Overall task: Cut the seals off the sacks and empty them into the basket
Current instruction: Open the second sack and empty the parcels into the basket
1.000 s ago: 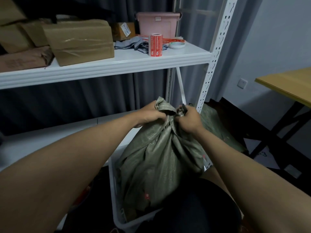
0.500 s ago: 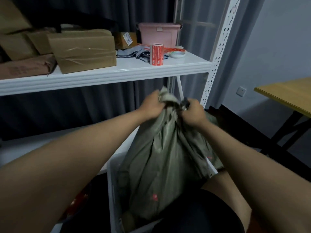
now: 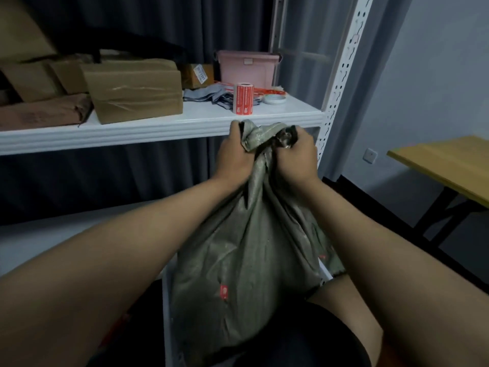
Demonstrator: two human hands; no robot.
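The sack [image 3: 246, 263] is showing a dull olive-green weave with small red marks on it. The basket [image 3: 167, 308] rim is showing white. The shelf [image 3: 158, 125] is gleaming white, carrying brown cardboard boxes [image 3: 135, 91], a pink bin [image 3: 247, 67] and a red-and-white label roll [image 3: 243, 98]. The curtain [image 3: 148, 22] behind is hanging dark grey. The table [image 3: 444, 162] is showing yellow wood on black legs.

Both my bare forearms reach forward, close together. My left hand [image 3: 234, 154] and right hand [image 3: 296, 157] are clenched into fists, knuckles up, gripping bunched fabric.
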